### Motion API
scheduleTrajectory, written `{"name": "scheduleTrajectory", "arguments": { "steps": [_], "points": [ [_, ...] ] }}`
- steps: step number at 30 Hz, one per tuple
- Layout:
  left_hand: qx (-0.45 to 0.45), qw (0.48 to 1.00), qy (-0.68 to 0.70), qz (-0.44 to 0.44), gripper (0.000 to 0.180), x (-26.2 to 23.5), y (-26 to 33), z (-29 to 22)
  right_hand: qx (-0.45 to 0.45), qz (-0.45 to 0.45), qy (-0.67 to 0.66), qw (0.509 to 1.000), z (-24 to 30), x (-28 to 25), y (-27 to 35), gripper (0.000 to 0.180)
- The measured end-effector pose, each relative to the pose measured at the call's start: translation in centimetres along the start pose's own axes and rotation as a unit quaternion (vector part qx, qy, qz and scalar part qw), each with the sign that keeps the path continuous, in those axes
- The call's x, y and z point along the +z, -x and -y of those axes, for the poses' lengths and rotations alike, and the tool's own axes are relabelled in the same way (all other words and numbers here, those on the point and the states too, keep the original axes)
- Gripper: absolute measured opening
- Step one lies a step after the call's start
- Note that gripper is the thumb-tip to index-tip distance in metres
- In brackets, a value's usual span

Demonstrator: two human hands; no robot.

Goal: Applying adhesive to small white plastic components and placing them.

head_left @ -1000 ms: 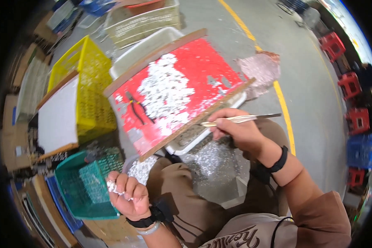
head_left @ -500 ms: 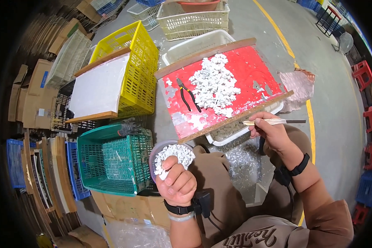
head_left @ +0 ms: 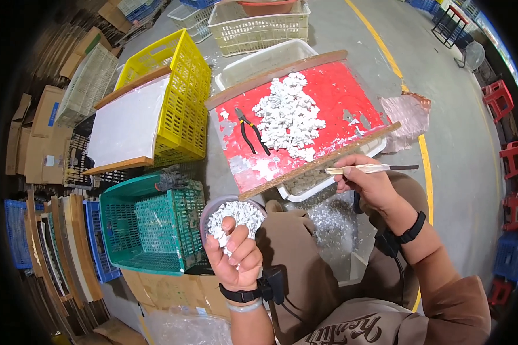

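Note:
My left hand [head_left: 239,256] is palm up over a round tub [head_left: 204,221] of small white pieces [head_left: 236,214]. Its fingers curl loosely, and white pieces show between them, apparently in the grasp. Out to the right, my right hand [head_left: 365,183] pinches a slim tool with a pale wrapped handle [head_left: 374,168] and a dark rear end; its narrow tip points left, beside the near wooden edge of a red board [head_left: 345,86]. A heap of knobbly white pieces [head_left: 288,115] lies on that board. Left of the heap rest cutting pliers [head_left: 250,129] with black and yellow handles.
The red board lies across a white tub [head_left: 296,196]. Left stand a yellow crate [head_left: 184,103], a white-topped board [head_left: 129,123] and a green basket [head_left: 155,224]. White scraps litter the floor [head_left: 334,224] between my knees. A pinkish crumpled sheet [head_left: 408,121] lies right of the board.
My left hand's curled fingers have loosened and spread slightly from a tighter fist. My right hand keeps its hold on the tool. The whole scene has shifted a little left in view.

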State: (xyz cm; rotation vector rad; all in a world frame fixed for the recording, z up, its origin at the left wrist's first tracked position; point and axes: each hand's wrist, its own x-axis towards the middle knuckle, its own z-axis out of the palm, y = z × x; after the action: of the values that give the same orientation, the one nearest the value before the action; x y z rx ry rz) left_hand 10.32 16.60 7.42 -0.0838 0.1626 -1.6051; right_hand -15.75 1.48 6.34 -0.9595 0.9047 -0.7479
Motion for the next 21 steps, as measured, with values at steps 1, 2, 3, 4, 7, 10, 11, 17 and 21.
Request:
{"name": "scheduleTrajectory", "arguments": {
  "steps": [1, 2, 3, 4, 7, 10, 11, 17, 21],
  "points": [
    [-0.002, 1.0, 0.0, -0.003, 0.029, 0.0, 0.0, 0.0, 0.002, -0.002, -0.001, 1.0, 0.4, 0.4, 0.4, 0.019],
    [-0.009, 1.0, 0.014, -0.008, 0.028, 0.0, 0.0, 0.0, -0.004, 0.037, -0.002, 0.999, 1.0, 1.0, 1.1, 0.021],
    [-0.019, 0.999, 0.028, -0.013, 0.028, 0.0, -0.1, 0.2, -0.012, 0.074, -0.001, 0.997, 1.8, 1.7, 2.0, 0.023],
    [-0.004, 0.999, 0.019, -0.051, 0.031, 0.3, 0.1, 0.5, 0.0, 0.11, -0.015, 0.994, 2.5, 2.6, 3.1, 0.026],
    [0.019, 0.991, -0.041, -0.124, 0.034, 0.6, 0.1, 1.6, -0.23, 0.246, 0.166, 0.927, 4.0, 4.3, 3.8, 0.023],
    [-0.002, 0.991, -0.062, -0.12, 0.031, 0.6, 0.0, 2.3, -0.258, 0.246, 0.203, 0.912, 4.0, 5.8, 4.3, 0.021],
    [-0.017, 0.992, -0.068, -0.103, 0.029, 0.7, 0.0, 2.5, -0.257, 0.242, 0.206, 0.913, 4.3, 6.4, 4.3, 0.021],
    [-0.024, 0.986, 0.007, -0.162, 0.026, 2.1, -0.1, 3.7, -0.334, 0.323, 0.218, 0.858, 5.1, 8.7, 3.1, 0.036],
    [-0.029, 0.981, 0.015, -0.19, 0.025, 2.7, -0.2, 4.2, -0.312, 0.4, 0.253, 0.824, 6.7, 8.6, 3.1, 0.029]
  ]
}}
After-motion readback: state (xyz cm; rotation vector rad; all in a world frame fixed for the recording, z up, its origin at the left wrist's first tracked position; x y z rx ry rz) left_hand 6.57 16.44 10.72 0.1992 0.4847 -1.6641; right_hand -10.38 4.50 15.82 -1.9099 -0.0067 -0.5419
